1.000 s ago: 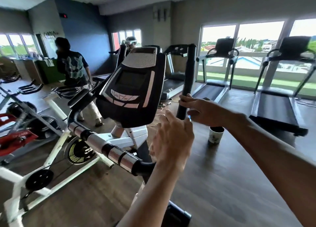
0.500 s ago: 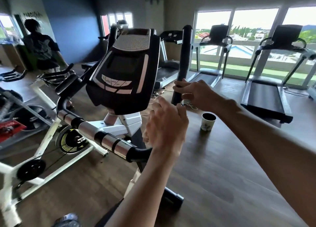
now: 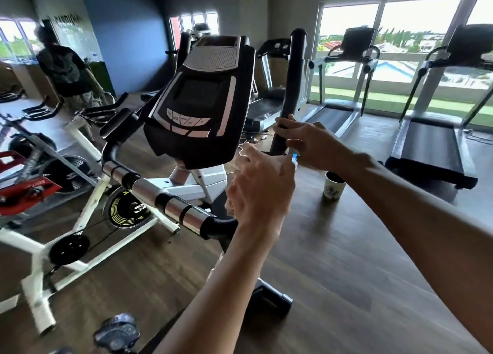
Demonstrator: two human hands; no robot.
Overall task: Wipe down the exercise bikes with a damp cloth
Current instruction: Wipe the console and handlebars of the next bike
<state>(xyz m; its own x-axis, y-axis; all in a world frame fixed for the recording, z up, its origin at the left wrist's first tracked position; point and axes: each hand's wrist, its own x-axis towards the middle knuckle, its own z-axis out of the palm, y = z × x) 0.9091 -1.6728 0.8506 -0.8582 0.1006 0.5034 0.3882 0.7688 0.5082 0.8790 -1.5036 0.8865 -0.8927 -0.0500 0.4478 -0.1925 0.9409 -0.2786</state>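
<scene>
Both bare arms reach out over the black-and-white exercise bike (image 3: 202,177), whose black console with a grey speaker grille and pale buttons (image 3: 198,105) tilts toward the person. The left hand (image 3: 260,191) hangs just beside the right end of the chrome-and-black handlebar (image 3: 170,201), seen from the back with its fingers loosely bent; from here I cannot tell whether it holds anything. The right hand (image 3: 309,143) sits a little higher and further out, its fingertips touching the upright black foam-covered grip post (image 3: 289,92), the other fingers curled. Between the two hands a small white thing with a bright blue edge (image 3: 294,159) peeks out just under the right hand; it may be the cloth, but too little of it shows for me to say, or to say which hand has it.

On the dark wood-look floor (image 3: 333,260), past the hands, stands a pale paper cup with a dark inside (image 3: 333,185). To the left is a white-framed spin bike with a black-and-yellow flywheel (image 3: 122,209), and beyond it a red-trimmed machine (image 3: 24,191). Another person in a dark printed shirt (image 3: 66,71) stands by the far blue wall. Two black treadmills (image 3: 426,140) face the big windows on the right.
</scene>
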